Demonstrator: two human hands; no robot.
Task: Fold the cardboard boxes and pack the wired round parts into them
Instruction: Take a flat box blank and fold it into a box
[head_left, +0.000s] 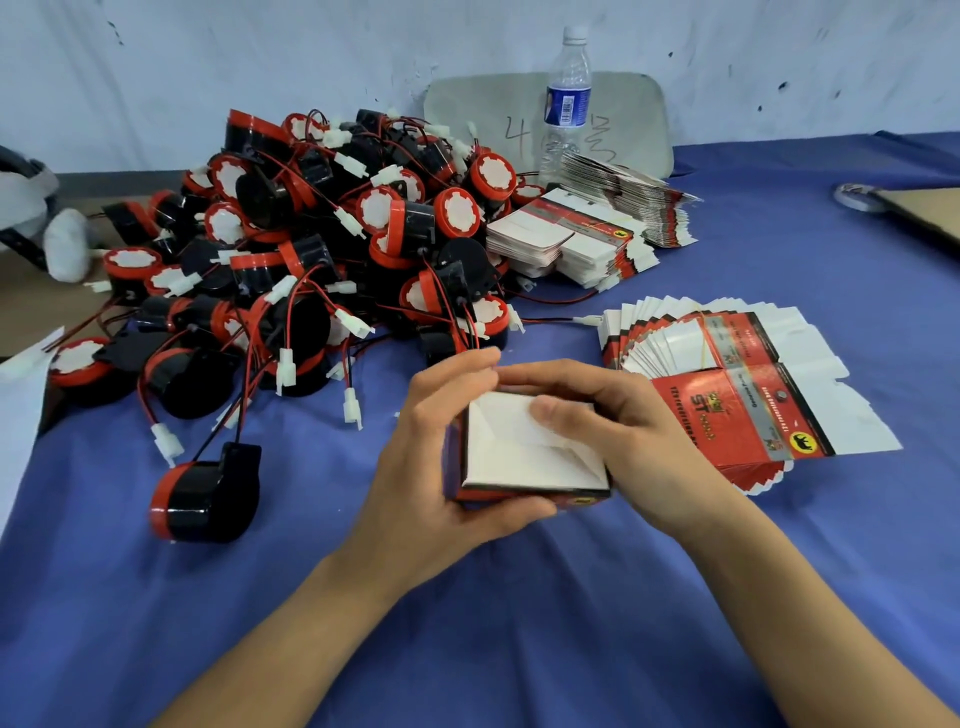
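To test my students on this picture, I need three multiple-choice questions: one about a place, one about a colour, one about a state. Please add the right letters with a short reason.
1. Where does the fanned stack of flat boxes lie, seen from the box being folded?
A. To its right.
B. To its left.
C. Under it.

2. What colour is the cloth?
A. Green.
B. Yellow.
C. Blue.

3. In what state is the box?
A. Flat in a stack.
B. Held by the left grip and the right grip, white flaps folded inward.
C. Taped shut.

Answers: 1 A, the stack fans out right of the box; 2 C, the cloth is blue; 3 B, both grips curl round it.
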